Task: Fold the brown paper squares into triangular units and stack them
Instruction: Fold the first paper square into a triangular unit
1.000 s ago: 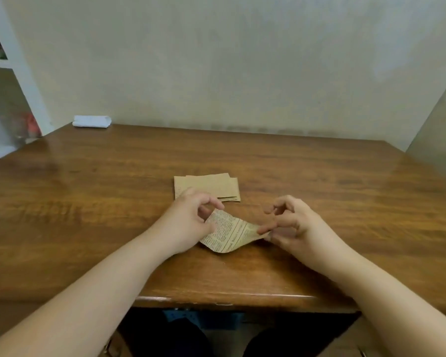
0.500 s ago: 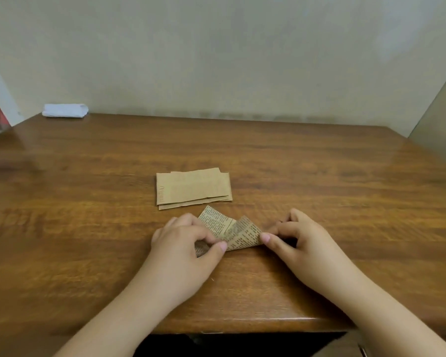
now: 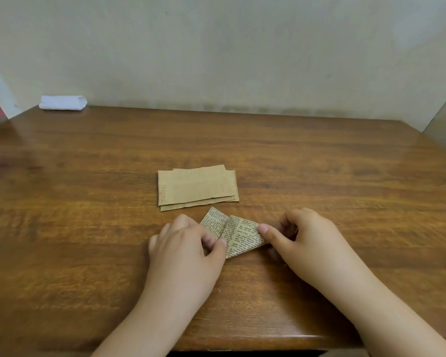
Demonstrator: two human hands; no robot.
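Head view: a brown paper (image 3: 238, 234) printed with newsprint text lies partly folded on the table (image 3: 88, 228) near its front edge, long axis running left to right, one flap pointing up-left. The left hand (image 3: 188, 247) pinches its left part; the right hand (image 3: 298, 239) pinches its right corner. Just behind lies a stack (image 3: 197, 186) of flat brown sheets.

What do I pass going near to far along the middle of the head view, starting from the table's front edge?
Table front edge → printed paper being folded, held at each end by the left hand and right hand → stack of brown paper pieces → wall.
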